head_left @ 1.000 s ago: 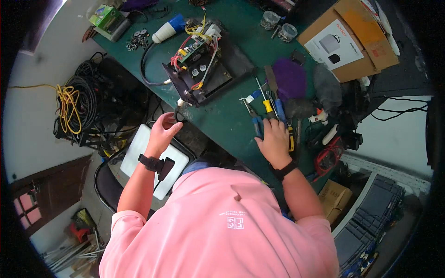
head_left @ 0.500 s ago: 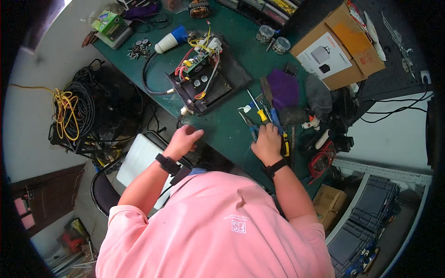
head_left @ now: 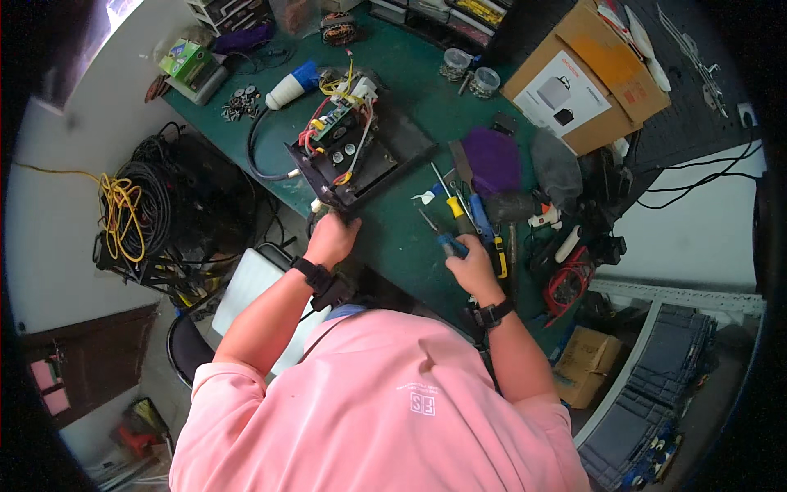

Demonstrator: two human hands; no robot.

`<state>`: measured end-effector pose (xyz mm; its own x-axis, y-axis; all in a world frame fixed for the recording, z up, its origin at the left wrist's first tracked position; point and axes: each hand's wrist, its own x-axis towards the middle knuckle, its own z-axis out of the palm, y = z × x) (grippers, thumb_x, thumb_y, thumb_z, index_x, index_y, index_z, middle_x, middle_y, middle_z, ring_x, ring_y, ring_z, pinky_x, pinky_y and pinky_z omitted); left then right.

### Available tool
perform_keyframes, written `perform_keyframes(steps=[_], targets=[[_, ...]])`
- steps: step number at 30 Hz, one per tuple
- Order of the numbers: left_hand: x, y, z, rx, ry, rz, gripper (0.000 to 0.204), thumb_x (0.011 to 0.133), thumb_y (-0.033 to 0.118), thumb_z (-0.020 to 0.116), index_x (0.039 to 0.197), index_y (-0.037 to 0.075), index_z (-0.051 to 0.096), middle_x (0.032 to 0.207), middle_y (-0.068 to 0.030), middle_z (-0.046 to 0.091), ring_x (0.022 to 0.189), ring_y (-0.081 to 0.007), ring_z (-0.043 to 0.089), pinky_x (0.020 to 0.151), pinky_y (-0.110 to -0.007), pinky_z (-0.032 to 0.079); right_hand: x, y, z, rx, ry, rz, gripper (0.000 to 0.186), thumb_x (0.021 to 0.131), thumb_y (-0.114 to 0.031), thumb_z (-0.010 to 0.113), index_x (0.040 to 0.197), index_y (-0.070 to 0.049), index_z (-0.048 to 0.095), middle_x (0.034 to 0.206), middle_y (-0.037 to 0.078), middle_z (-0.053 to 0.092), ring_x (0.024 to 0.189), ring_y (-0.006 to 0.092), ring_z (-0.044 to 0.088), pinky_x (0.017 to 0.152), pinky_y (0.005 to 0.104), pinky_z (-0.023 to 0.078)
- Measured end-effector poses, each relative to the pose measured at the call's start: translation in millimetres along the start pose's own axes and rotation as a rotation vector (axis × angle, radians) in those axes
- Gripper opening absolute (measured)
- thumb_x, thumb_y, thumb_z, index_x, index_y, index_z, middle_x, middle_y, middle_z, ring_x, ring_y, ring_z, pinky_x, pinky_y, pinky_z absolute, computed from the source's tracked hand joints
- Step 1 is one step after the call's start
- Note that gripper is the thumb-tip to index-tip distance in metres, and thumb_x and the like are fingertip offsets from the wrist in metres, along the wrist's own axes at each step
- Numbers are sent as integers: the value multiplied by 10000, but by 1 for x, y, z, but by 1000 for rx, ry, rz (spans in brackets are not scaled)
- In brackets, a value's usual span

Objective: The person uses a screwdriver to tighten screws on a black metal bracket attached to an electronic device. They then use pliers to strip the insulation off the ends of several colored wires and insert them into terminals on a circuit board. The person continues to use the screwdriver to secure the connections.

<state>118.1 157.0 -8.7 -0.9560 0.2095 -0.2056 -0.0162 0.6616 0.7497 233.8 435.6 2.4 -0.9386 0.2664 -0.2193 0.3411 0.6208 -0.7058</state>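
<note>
The right hand grasps blue-handled pliers, tips toward 11 o'clock, off the open chassis's 4 o'clock side. The left hand is at the chassis's 6 o'clock corner; its grip cannot be told. Brace the chassis against the tabletop; hold tips clear of red wires.

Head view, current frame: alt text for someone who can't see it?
A person's right hand grips blue-handled pliers over a green workbench, while the left hand is at the near corner of an open black chassis with an exposed circuit board. Beyond the pliers lie a yellow-handled screwdriver and purple cloth; a cardboard box stands farther right.
</note>
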Motion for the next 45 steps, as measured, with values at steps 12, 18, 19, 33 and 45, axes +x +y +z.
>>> perform_keyframes(steps=[12,18,19,33,45], targets=[[-6,50,35,164,-81,102,509,869,374,606,845,-134,578,803,-360,587,807,-484,606,725,-483,487,-38,1,-59,1285,-534,462,398,918,-266,517,1240,-33,491,929,76,584,722,149,550,526,237,389],[-16,80,-10,-23,-431,-80,419,879,282,621,1061,-93,580,716,-150,613,641,-186,613,567,-325,487,-20,-44,-87,961,-706,306,416,906,-215,553,1250,-12,439,984,81,574,758,168,599,501,238,437],[-23,76,-26,-40,-467,-32,395,884,266,618,1071,-81,589,697,-104,604,623,-136,592,551,-296,479,-14,-57,-87,843,-735,280,417,903,-202,552,1252,-8,431,990,84,573,764,171,609,495,239,449],[24,-9,-72,243,373,216,298,711,104,702,989,14,642,1007,-160,604,995,-344,550,884,-411,451,105,-197,-44,-19,-1009,271,303,804,-144,567,1042,23,481,940,89,505,858,187,584,571,341,584],[52,-34,-69,147,183,318,179,725,127,715,832,0,650,812,-181,621,820,-374,584,737,-435,471,125,-215,-9,-79,-1026,450,362,774,-137,607,1067,59,528,944,117,517,888,233,596,669,423,602]])
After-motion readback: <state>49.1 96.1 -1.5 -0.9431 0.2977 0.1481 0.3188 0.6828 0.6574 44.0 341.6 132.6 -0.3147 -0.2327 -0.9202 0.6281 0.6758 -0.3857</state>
